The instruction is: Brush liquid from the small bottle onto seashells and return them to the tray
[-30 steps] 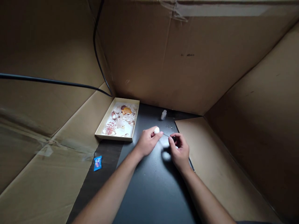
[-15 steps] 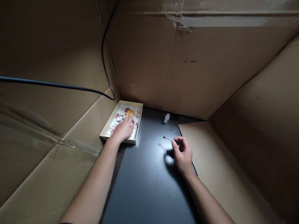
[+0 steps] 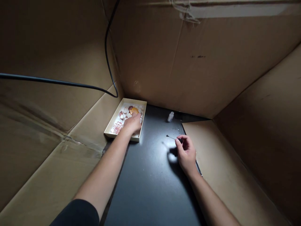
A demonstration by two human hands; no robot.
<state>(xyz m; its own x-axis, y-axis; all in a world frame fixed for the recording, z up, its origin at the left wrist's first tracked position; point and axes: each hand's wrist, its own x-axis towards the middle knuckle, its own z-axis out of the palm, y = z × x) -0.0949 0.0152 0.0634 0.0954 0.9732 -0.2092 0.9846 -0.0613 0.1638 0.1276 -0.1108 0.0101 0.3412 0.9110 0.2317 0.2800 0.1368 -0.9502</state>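
Observation:
My left hand [image 3: 133,123] reaches down into a shallow cream tray [image 3: 121,137] at the back left. Its fingertips point down among white and reddish shells [image 3: 117,126], close to an orange shell [image 3: 134,110]. Whether those fingers grip anything is hidden from me. My right hand [image 3: 187,154] is closed around the black cap of a small applicator brush [image 3: 171,137]. The thin stem and dark tip stick out to the left, above the tabletop. Behind it stands a small clear bottle [image 3: 171,117], uncapped, with pale contents.
A dark grey tabletop [image 3: 145,182] lies between my arms, with small spots near the bottle. On the right is a flat cardboard sheet [image 3: 218,157], a thin dark rod partly showing at its edge. Cardboard walls [image 3: 160,62] surround the space. A black cable [image 3: 106,51] hangs at upper left.
My left hand has shifted right and a little farther into the tray, uncovering more shells on the left. The right hand keeps hold of the brush. The whole view has shifted slightly.

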